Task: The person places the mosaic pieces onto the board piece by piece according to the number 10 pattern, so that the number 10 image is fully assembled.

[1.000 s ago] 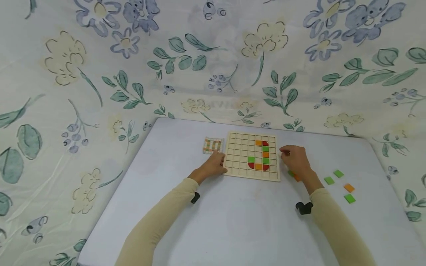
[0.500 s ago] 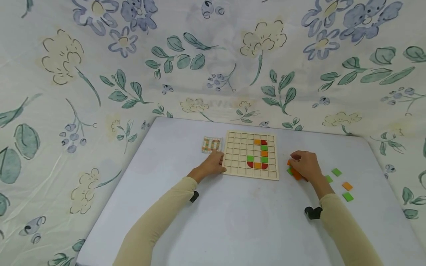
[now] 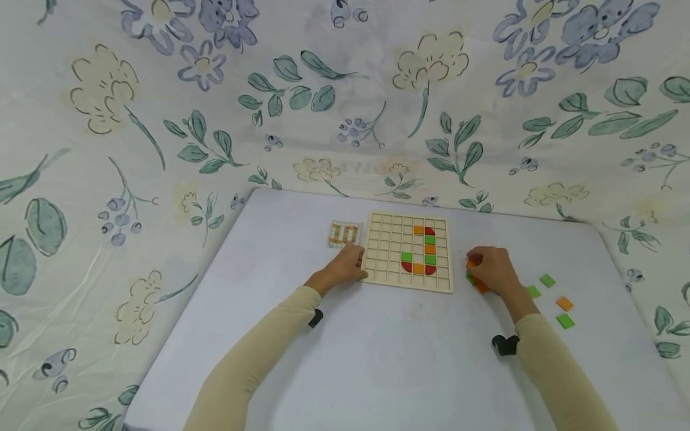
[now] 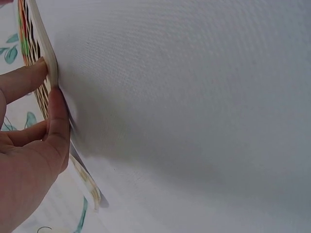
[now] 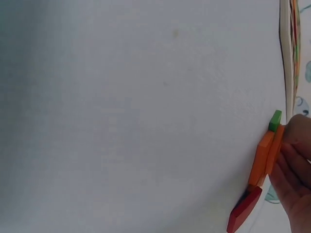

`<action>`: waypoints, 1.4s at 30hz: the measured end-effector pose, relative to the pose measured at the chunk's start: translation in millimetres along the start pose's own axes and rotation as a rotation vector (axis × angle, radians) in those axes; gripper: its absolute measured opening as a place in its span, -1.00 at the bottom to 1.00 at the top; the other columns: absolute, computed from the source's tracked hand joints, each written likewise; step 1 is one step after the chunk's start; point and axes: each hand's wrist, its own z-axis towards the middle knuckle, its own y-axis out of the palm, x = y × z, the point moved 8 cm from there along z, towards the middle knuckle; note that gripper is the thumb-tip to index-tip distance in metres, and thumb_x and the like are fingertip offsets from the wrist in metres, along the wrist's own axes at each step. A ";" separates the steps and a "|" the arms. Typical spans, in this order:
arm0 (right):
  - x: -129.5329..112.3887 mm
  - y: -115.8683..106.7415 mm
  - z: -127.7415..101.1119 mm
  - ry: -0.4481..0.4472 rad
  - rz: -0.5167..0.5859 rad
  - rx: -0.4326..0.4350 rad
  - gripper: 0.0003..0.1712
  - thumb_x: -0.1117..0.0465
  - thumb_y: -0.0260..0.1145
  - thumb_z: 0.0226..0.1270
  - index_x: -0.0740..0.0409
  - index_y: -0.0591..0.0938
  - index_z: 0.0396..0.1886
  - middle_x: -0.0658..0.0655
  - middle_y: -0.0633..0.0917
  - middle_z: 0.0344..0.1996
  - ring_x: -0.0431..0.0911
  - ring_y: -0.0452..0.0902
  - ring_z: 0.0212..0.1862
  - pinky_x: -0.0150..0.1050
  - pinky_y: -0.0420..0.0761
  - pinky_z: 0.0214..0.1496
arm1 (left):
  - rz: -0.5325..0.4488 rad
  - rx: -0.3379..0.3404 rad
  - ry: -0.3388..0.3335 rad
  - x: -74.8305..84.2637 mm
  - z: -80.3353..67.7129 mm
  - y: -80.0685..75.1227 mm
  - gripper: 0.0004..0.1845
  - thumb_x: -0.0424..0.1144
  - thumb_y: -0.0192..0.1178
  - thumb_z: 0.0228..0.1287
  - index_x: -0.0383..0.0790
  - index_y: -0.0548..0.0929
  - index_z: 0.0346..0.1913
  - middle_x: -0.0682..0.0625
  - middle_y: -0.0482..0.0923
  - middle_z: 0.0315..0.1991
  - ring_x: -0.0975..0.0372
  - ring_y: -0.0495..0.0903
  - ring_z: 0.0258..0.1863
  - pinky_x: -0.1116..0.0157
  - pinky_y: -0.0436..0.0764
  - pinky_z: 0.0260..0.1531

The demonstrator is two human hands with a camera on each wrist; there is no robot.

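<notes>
A person in cream long sleeves sat at a pale grey table [image 3: 377,359] backed by flowered cloth [image 3: 162,120]. A wooden grid board [image 3: 407,251] lay flat near the table's middle. In its cells a few tiles formed a hooked shape: orange and red at the top, green and orange running down, then green, orange and red along the bottom.

The left hand [image 3: 347,267] was at the board's 9 o'clock edge. In the left wrist view its thumb [image 4: 56,131] and a fingertip pressed against the board's thin side, pinching the edge while the other fingers curled behind. Just beyond this hand, at about 10 o'clock from the board, lay a small patterned card [image 3: 345,234] printed in orange and green.

The right hand [image 3: 493,269] rested on the table at the board's 3 o'clock side, apart from the board. Its fingers were curled down over a small cluster of loose tiles [image 3: 475,281]. The right wrist view showed the fingertips touching an orange tile [image 5: 265,153], with a green tile [image 5: 275,120] and a red tile [image 5: 244,209] lying against it; whether any tile was lifted could not be told.

Farther out at 4 o'clock from the board, scattered tiles [image 3: 555,299] lay well apart from the hand: three green and one orange.
</notes>
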 end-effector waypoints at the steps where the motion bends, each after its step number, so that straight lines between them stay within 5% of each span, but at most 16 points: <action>1: -0.6 0.1 1.5 -0.006 -0.001 0.001 -0.65 0.37 0.42 0.10 0.41 0.67 -0.08 0.33 0.68 -0.17 0.15 0.54 -0.10 0.08 0.51 0.04 | -0.002 0.001 -0.003 -0.5 0.0 -0.6 -0.64 -0.36 0.39 0.17 -0.40 0.44 -0.09 -0.09 0.27 -0.21 0.17 0.30 -0.25 0.26 0.34 -0.24; 10: -8.7 9.4 16.0 -0.005 -0.015 -0.045 -0.59 0.33 0.40 0.12 0.39 0.65 -0.01 0.31 0.67 -0.13 0.14 0.48 -0.07 0.09 0.47 0.12 | 0.011 -0.010 -0.026 -6.6 -1.6 0.0 -0.63 -0.34 0.39 0.18 -0.38 0.47 -0.06 -0.11 0.31 -0.13 0.16 0.33 -0.20 0.24 0.39 -0.18; 21: -76.5 31.0 44.2 -0.083 -0.011 -0.031 -0.57 0.33 0.44 0.13 0.34 0.66 0.03 0.23 0.66 -0.20 0.08 0.44 -0.14 -0.06 0.55 -0.01 | 0.021 0.004 -0.014 -8.7 -2.9 -2.5 -0.69 -0.36 0.40 0.15 -0.38 0.47 -0.18 -0.07 0.26 -0.22 0.18 0.29 -0.26 0.29 0.33 -0.30; 27: -103.3 52.7 51.7 -0.197 -0.017 -0.040 -0.60 0.33 0.42 0.11 0.36 0.68 -0.01 0.27 0.69 -0.17 0.10 0.54 -0.14 -0.06 0.59 -0.06 | 0.036 0.004 -0.006 -3.7 -1.9 -1.6 -0.70 -0.36 0.40 0.15 -0.38 0.47 -0.22 -0.05 0.28 -0.29 0.18 0.27 -0.27 0.29 0.31 -0.31; 36: -117.5 64.8 59.2 -0.261 0.043 -0.014 -0.64 0.37 0.41 0.11 0.34 0.70 -0.05 0.24 0.71 -0.14 0.07 0.58 -0.13 -0.09 0.60 -0.08 | 0.013 0.001 -0.015 -0.2 -1.9 -1.9 -0.55 -0.36 0.39 0.17 -0.44 0.47 0.06 -0.09 0.31 -0.13 0.17 0.32 -0.20 0.26 0.41 -0.17; 42: -116.5 68.6 62.7 -0.247 0.069 -0.038 -0.66 0.36 0.41 0.13 0.33 0.71 -0.05 0.22 0.72 -0.15 0.05 0.60 -0.11 -0.09 0.60 -0.03 | -0.001 0.001 0.012 1.0 -2.0 -0.8 -0.60 -0.38 0.39 0.16 -0.43 0.49 0.00 -0.14 0.34 -0.09 0.16 0.34 -0.17 0.27 0.44 -0.17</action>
